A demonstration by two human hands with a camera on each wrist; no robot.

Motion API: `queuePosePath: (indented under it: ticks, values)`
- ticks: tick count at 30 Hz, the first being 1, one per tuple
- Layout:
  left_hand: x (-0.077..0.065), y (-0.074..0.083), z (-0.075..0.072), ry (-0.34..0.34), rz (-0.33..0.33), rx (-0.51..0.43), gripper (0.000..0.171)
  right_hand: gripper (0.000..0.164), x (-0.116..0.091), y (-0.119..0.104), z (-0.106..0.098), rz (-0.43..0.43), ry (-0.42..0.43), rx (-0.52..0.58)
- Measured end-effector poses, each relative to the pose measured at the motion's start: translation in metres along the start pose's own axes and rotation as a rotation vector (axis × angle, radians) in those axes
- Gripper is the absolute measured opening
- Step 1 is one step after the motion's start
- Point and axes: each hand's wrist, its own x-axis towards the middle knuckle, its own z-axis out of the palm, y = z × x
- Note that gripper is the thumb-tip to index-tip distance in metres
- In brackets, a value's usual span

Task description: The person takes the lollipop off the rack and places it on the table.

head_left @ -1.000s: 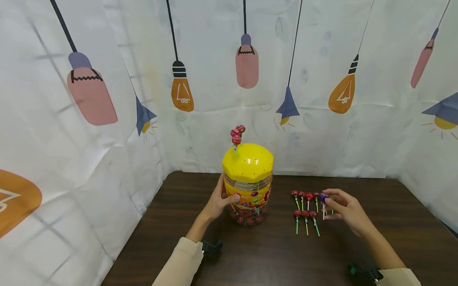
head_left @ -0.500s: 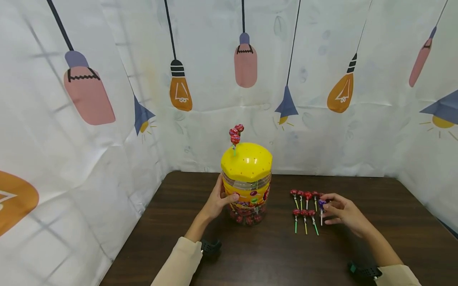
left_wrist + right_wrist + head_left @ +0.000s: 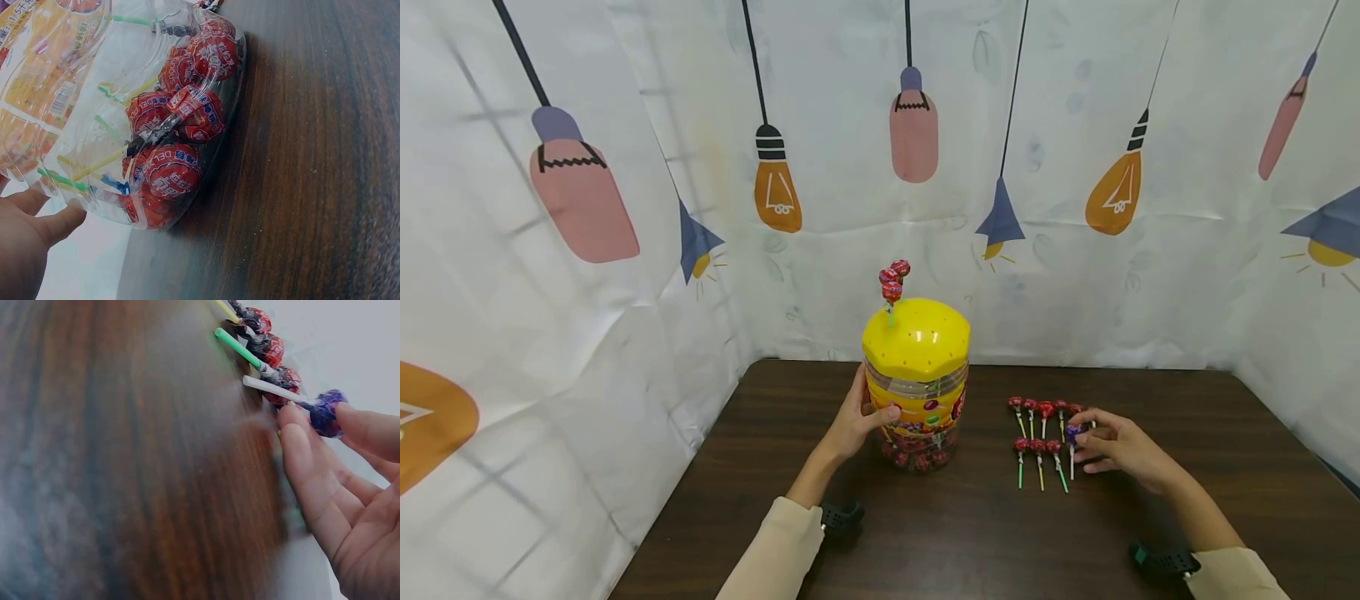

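My left hand point(image 3: 852, 422) grips the left side of a clear plastic jar point(image 3: 910, 410) with a yellow lid point(image 3: 917, 337). Red-wrapped lollipops point(image 3: 172, 172) fill the jar's bottom, seen close in the left wrist view. A few red lollipops point(image 3: 892, 290) stand up from holes in the lid. My right hand point(image 3: 1122, 450) pinches a purple-wrapped lollipop point(image 3: 328, 412) by its head, between thumb and fingers. Its white stick points toward the front, at the right end of the nearer row of red lollipops point(image 3: 1037, 447). A farther row of lollipops point(image 3: 1046, 409) lies behind, partly hidden by that hand.
Everything stands on a dark brown wooden table point(image 3: 955, 533). A white curtain point(image 3: 842, 283) printed with hanging lamps encloses the back and the sides. Dark bands point(image 3: 1165, 562) are worn at both wrists.
My right hand has lowered the purple lollipop from the farther row toward the front, beside the nearer row's right end. The left hand and jar keep their place.
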Motion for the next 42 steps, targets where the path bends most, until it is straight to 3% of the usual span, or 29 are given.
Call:
queuePosePath:
  ticks: [8,20,33,42]
  values:
    - [-0.002,0.0,0.0,-0.006,0.003,-0.005,0.085,0.042,0.001,0.0,-0.002,0.016,-0.055,-0.031]
    - [-0.002,0.002,0.0,-0.004,-0.008,-0.003,0.087,0.044,0.001,-0.001,-0.001,0.017,-0.039,-0.077]
    - [-0.002,0.003,0.001,0.006,-0.001,0.012,0.086,0.038,0.003,-0.005,0.004,0.009,-0.017,-0.227]
    - [-0.002,0.002,0.0,0.003,-0.003,0.009,0.086,0.04,-0.001,-0.012,0.003,0.024,-0.03,-0.266]
